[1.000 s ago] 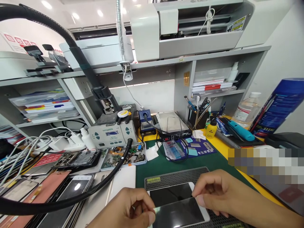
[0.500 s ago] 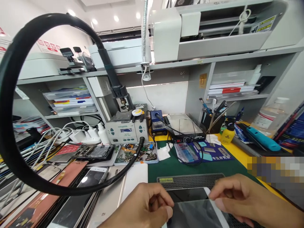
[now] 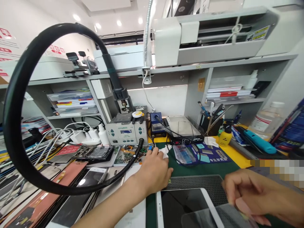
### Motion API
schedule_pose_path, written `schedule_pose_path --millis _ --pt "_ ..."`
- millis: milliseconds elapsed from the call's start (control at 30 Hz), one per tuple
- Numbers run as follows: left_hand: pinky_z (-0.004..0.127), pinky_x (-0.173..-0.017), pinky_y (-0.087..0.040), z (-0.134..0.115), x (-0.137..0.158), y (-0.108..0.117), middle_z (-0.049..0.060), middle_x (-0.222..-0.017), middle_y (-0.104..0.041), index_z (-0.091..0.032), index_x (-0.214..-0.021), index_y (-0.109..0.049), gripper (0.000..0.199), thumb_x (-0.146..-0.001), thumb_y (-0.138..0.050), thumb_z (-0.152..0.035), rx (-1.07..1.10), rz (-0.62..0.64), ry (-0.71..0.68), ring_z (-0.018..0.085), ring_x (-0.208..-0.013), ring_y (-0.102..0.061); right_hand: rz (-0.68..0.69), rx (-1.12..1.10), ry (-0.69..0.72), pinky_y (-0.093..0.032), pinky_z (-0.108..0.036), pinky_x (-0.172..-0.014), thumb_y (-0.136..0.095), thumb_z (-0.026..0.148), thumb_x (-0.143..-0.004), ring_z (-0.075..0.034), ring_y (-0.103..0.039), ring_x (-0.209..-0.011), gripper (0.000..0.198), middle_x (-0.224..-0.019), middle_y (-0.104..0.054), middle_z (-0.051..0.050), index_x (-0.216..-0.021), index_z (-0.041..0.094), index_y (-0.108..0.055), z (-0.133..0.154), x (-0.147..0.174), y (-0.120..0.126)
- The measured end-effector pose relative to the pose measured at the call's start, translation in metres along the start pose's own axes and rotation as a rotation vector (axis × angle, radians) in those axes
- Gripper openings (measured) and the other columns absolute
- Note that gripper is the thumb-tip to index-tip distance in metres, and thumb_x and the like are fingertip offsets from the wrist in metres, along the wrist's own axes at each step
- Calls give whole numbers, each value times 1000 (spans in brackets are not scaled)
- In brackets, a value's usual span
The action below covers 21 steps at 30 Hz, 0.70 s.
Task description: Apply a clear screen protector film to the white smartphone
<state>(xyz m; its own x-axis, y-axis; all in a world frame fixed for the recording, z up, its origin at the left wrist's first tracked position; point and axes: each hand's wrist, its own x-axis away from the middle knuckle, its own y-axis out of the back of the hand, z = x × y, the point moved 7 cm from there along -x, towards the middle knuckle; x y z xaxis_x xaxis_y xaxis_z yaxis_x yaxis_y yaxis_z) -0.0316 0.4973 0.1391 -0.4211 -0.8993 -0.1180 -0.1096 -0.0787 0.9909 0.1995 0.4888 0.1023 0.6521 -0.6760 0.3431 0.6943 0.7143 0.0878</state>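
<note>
A white-framed tablet (image 3: 185,202) with a dark screen lies on a dark perforated mat (image 3: 201,183) in front of me. To its right, my right hand (image 3: 254,193) pinches a clear film (image 3: 228,212), which slants over the tablet's lower right part. My left hand (image 3: 155,171) stretches past the tablet's upper left corner. Its fingers are over a crumpled white tissue (image 3: 167,149) beside the tray of circuit boards (image 3: 121,155); the thumb stands apart. Whether the fingertips touch the tissue is hidden.
A black hose (image 3: 9,110) loops on the left from the hot-air station (image 3: 125,134). Stacked phones and tablets (image 3: 78,193) fill the left side. A soldering iron unit (image 3: 156,125), a flat heating plate (image 3: 184,128), a yellow bottle (image 3: 225,136) and a tool holder (image 3: 213,122) stand at the back.
My left hand has left the tablet's left edge and moved forward to the tissue. My right hand has moved slightly right, with the film now slanting off the screen.
</note>
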Motion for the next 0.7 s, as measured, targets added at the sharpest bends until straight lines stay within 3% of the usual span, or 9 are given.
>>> schedule_pose_path --millis 100,233,367,600,700 --pt "51 -94 -50 8 -10 4 20 -100 -73 -9 -97 -76 33 -97 -46 -23 23 -50 42 36 -104 -62 72 -51 31 -34 -18 -46 -85 51 -76 -6 -43 -49 38 -62 -53 4 -85 17 -69 10 1 -4" --pt "40 -99 -52 34 -12 39 14 -123 -72 -11 -123 -68 39 -103 -37 -24 77 -195 169 27 -115 -63 142 -89 74 -35 -15 -44 -85 46 -77 -5 -46 -48 36 -63 -58 3 -87 15 -70 17 5 -3" --pt "39 -101 -50 35 -16 60 12 -127 -70 -12 -122 -68 39 -103 -37 -25 10 -234 194 26 -117 -62 154 -105 105 -36 -14 -44 -85 46 -78 -5 -47 -47 35 -60 -57 3 -88 15 -72 18 10 -3" --pt "47 -89 -48 7 -45 13 20 -106 -73 -10 -98 -75 29 -94 -52 -26 -254 -87 79 35 -107 -60 183 -94 118 -38 -15 -45 -86 45 -77 -5 -49 -47 38 -60 -60 2 -89 12 -73 22 13 -9" --pt "47 -90 -46 4 -56 -2 18 -101 -73 -11 -92 -75 24 -94 -56 -26 -329 -25 40 33 -107 -61 171 -98 117 -38 -15 -45 -87 43 -76 -5 -48 -46 36 -59 -60 3 -88 12 -73 21 11 -10"
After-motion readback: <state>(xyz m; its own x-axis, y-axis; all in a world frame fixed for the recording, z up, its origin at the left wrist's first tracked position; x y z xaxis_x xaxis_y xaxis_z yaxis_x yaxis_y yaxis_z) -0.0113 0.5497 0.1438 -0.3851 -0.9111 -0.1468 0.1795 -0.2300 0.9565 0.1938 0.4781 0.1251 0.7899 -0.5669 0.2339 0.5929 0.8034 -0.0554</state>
